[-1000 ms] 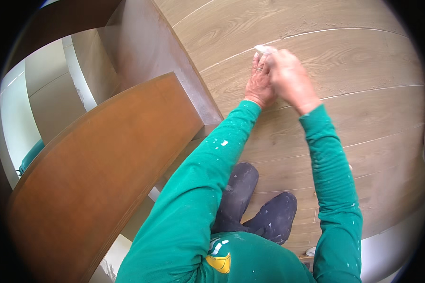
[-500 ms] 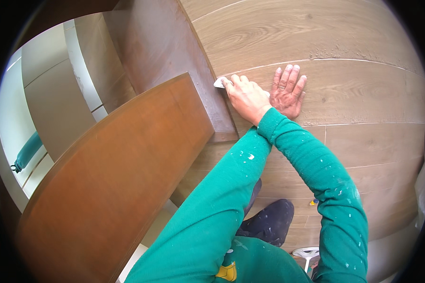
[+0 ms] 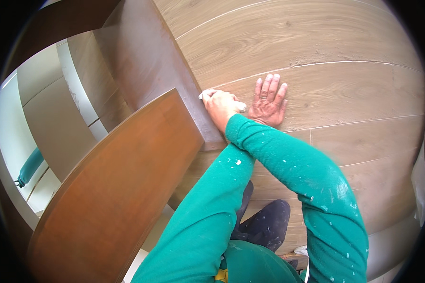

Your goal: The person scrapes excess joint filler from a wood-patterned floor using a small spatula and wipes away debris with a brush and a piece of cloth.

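Note:
My right hand point(image 3: 221, 107) crosses over my left forearm and grips a white object point(image 3: 241, 106), partly hidden, perhaps a cloth or tool, at the edge of a brown wooden upright point(image 3: 157, 70). Just right of it, my left hand point(image 3: 267, 103) lies spread on the wood-look plank surface point(image 3: 344, 89), holding nothing. Below and left of my hands is a curved-edged brown wooden board point(image 3: 113, 188), which meets the upright.
Tan and white stepped surfaces point(image 3: 49, 106) show beyond the board at left, with a teal cylindrical item point(image 3: 29, 167) among them. My dark-covered feet point(image 3: 264, 221) are below my arms. A pale, unclear shape point(image 3: 420, 188) lies at the right rim.
My right hand has moved left across my left forearm to the upright's edge with the white object. My left hand now lies spread and uncovered. The view has shifted slightly.

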`<state>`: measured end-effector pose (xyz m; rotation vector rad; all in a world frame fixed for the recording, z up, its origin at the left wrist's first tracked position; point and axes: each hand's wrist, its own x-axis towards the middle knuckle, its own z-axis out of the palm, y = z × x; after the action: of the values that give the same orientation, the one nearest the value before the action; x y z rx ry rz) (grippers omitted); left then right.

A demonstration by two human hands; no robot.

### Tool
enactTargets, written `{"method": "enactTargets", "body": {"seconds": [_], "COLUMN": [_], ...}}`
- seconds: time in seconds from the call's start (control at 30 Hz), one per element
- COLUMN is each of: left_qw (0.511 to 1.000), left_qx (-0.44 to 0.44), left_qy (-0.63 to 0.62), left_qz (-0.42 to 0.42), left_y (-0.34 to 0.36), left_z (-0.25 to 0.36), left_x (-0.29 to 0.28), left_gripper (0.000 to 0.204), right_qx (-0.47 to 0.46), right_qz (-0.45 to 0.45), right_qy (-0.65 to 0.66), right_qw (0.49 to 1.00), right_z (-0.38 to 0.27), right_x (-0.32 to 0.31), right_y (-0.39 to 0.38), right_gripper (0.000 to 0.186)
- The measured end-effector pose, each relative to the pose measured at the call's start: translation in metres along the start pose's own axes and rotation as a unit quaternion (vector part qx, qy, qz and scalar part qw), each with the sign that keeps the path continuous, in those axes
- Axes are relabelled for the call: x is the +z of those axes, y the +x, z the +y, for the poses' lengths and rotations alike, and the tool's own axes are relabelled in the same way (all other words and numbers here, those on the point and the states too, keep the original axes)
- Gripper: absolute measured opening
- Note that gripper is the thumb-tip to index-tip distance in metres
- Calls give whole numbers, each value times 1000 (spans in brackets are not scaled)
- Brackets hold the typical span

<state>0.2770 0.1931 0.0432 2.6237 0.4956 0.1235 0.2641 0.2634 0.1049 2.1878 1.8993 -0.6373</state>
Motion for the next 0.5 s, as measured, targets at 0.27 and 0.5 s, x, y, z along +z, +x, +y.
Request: {"method": "enactTargets", "body": {"seconds": [0.27,0.5], "left_qw": [1000,997], "left_qx": [16,68], "left_qy": [-20,-16], "left_qz": [-17,15], "left_y": [0,0], "left_z": [-1,-12], "left_x": [-7,0], "left_gripper": [56,57], "right_qx": [34,41], "right_qz": [-20,11], "right_qy": [-7,-38], "right_qw": [999,998], "right_z": [27,73], "right_x": [-4,7], "right_y": [-7,-25], "right_gripper": [34,28]}}
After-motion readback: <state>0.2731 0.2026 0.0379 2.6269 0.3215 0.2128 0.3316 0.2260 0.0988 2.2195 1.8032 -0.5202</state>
